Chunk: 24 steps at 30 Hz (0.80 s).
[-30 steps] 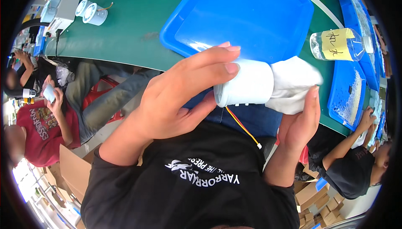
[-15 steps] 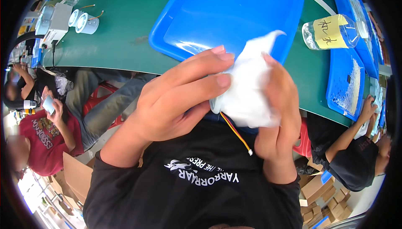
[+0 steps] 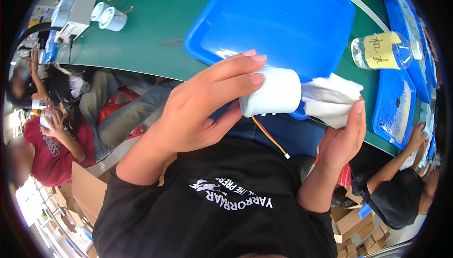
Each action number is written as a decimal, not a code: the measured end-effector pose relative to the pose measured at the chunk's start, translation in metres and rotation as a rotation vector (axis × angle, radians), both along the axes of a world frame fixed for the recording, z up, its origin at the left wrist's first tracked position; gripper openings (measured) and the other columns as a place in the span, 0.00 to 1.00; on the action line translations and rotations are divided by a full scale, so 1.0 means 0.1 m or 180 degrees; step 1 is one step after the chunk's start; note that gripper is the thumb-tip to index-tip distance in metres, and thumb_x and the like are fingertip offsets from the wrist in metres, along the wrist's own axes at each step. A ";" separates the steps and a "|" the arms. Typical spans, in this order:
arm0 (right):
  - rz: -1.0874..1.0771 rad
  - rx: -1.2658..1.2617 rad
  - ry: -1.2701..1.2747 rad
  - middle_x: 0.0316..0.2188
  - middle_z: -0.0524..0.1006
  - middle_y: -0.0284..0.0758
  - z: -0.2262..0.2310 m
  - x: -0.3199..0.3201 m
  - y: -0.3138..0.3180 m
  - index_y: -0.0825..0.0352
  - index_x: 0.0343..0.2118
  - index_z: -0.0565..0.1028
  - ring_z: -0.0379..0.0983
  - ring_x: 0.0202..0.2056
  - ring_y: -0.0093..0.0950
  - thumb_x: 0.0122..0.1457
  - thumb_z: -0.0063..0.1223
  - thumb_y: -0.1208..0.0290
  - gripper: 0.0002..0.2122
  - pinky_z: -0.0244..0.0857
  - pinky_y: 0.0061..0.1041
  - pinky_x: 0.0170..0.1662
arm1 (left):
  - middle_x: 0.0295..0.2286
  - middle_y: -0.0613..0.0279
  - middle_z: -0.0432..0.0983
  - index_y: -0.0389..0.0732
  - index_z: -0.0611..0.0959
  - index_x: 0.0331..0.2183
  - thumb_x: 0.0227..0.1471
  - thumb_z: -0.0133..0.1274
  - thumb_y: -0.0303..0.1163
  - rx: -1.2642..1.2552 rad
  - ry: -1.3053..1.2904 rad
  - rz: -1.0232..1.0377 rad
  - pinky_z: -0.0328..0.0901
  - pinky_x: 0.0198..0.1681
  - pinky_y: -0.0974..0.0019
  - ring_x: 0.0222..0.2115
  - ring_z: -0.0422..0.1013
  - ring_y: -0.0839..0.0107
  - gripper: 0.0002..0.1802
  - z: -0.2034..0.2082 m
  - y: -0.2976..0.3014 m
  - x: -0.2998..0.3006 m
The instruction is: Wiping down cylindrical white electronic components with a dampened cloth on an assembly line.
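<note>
My left hand (image 3: 203, 102) grips a white cylindrical housing (image 3: 278, 92), fingers over its top and thumb beneath. The cylinder lies roughly sideways in the air, near the front of the bench. From its lower side hangs a short red, yellow and black cable (image 3: 268, 135) with a small white plug. To the right, and apart from the cylinder, my right hand (image 3: 343, 135) pinches a crumpled white cloth (image 3: 332, 98). Beyond both hands a blue tray (image 3: 283, 17) rests on the green bench (image 3: 146, 41).
Two similar white cylinders (image 3: 113, 18) with wires stand at the far left beside a grey box (image 3: 78, 17). At right lie a clear bottle (image 3: 377, 51) with a yellow label and a blue bin (image 3: 395, 111) of small white pieces. Co-workers sit left (image 3: 61, 149) and right (image 3: 398, 194).
My right hand has drawn the cloth off the cylinder and away to the right, so the white side shows. My left hand keeps its grip on the cylinder.
</note>
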State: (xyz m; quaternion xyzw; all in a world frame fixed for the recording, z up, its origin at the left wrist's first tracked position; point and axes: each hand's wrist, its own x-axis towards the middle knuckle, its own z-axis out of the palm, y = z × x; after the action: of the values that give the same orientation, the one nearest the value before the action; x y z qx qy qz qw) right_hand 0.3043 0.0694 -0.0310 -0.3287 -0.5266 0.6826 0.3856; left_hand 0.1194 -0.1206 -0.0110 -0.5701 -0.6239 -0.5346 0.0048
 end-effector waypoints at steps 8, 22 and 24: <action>-0.0220 0.1203 -0.1102 0.42 0.75 0.36 -0.20 0.18 0.23 0.75 0.47 0.73 0.68 0.43 0.22 0.71 0.41 0.61 0.19 0.61 0.21 0.51 | 0.48 0.51 0.76 0.39 0.76 0.53 0.45 0.66 0.27 -0.0692 0.0347 0.1669 0.66 0.54 0.61 0.50 0.73 0.56 0.31 0.28 -0.49 -0.78; 0.0284 0.1922 -0.1237 0.24 0.71 0.42 -0.18 0.00 0.25 0.71 0.31 0.71 0.68 0.26 0.36 0.69 0.41 0.68 0.13 0.62 0.33 0.32 | 0.47 0.46 0.76 0.39 0.75 0.53 0.58 0.56 0.37 -0.1609 0.0458 0.3698 0.64 0.53 0.59 0.50 0.73 0.54 0.24 -0.04 -1.74 -1.97; 0.0269 0.2102 -0.1272 0.25 0.72 0.46 -0.15 0.02 0.24 0.72 0.31 0.72 0.70 0.27 0.44 0.68 0.42 0.69 0.12 0.63 0.37 0.32 | 0.47 0.46 0.75 0.37 0.74 0.54 0.60 0.54 0.35 -0.1519 0.0252 0.3696 0.63 0.54 0.60 0.50 0.72 0.55 0.23 -0.18 -1.71 -2.16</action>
State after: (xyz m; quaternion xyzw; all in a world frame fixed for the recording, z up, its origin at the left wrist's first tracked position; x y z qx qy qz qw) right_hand 0.3060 0.0930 -0.0463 -0.2913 -0.7958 0.4141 0.3321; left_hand -0.0964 -0.2916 -0.0286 -0.1431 -0.9332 -0.2694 0.1902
